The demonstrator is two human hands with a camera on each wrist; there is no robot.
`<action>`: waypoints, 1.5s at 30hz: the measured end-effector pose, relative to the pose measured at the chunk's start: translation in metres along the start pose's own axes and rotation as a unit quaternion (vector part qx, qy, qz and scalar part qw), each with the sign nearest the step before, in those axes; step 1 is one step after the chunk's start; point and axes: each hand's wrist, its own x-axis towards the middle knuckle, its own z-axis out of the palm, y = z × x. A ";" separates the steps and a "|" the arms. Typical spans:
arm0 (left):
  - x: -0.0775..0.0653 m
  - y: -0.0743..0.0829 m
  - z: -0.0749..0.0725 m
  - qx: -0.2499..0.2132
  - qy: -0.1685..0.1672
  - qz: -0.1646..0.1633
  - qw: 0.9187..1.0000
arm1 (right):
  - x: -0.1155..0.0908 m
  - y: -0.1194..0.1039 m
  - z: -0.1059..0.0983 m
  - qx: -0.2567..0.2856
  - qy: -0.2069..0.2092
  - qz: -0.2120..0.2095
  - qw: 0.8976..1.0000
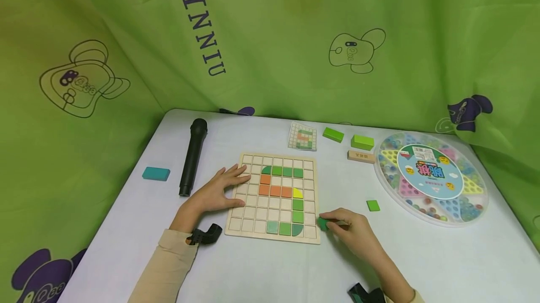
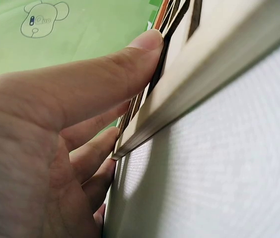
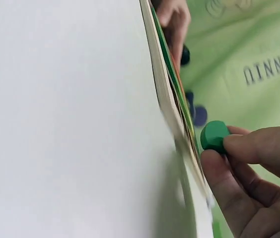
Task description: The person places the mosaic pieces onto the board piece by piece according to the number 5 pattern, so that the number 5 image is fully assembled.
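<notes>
A square wooden grid board [image 1: 259, 213] lies on the white table with green, orange and yellow tiles in some of its cells. My left hand [image 1: 215, 192] rests at the board's left side, fingers spread and thumb [image 2: 147, 42] on the frame. Beside the right edge, my right hand [image 1: 352, 229] pinches a small dark green piece [image 3: 213, 136] with a rounded side between thumb and fingers. One yellow quarter-round tile [image 1: 297, 193] sits in the grid, below a row of green tiles [image 1: 288, 172]. Orange tiles [image 1: 275, 191] are to its left.
A pattern card [image 1: 302, 136] lies behind the board. To its right are light green blocks [image 1: 362, 142], a wooden block [image 1: 360, 156] and a round marble game box [image 1: 430, 171]. One loose green tile [image 1: 373, 205] lies nearby. Leftward are a black microphone [image 1: 193, 157] and a teal block [image 1: 156, 173].
</notes>
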 end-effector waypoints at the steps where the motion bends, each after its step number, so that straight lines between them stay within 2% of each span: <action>1: 0.000 0.000 0.000 0.001 -0.001 0.000 1.000 | 0.002 -0.004 0.004 0.011 -0.009 -0.002 1.000; 7: 0.000 -0.001 0.001 0.004 -0.001 0.004 1.000 | 0.016 -0.026 0.031 0.055 -0.057 -0.026 0.997; 16: 0.000 0.000 0.000 0.006 -0.002 0.001 1.000 | 0.040 -0.054 0.075 0.007 -0.075 -0.069 0.995; 22: 0.000 0.000 0.001 0.004 0.000 0.002 1.000 | 0.052 -0.066 0.092 -0.012 -0.077 -0.090 0.993; 30: 0.000 0.001 0.000 0.003 0.002 0.004 1.000 | 0.058 -0.070 0.100 -0.069 -0.084 -0.125 0.986; 39: 0.000 0.000 -0.001 0.006 0.004 0.006 1.000 | 0.057 -0.069 0.098 -0.099 -0.110 -0.133 0.980; 45: 0.000 -0.002 0.000 0.009 0.002 0.006 1.000 | 0.056 -0.067 0.098 -0.142 -0.114 -0.142 0.973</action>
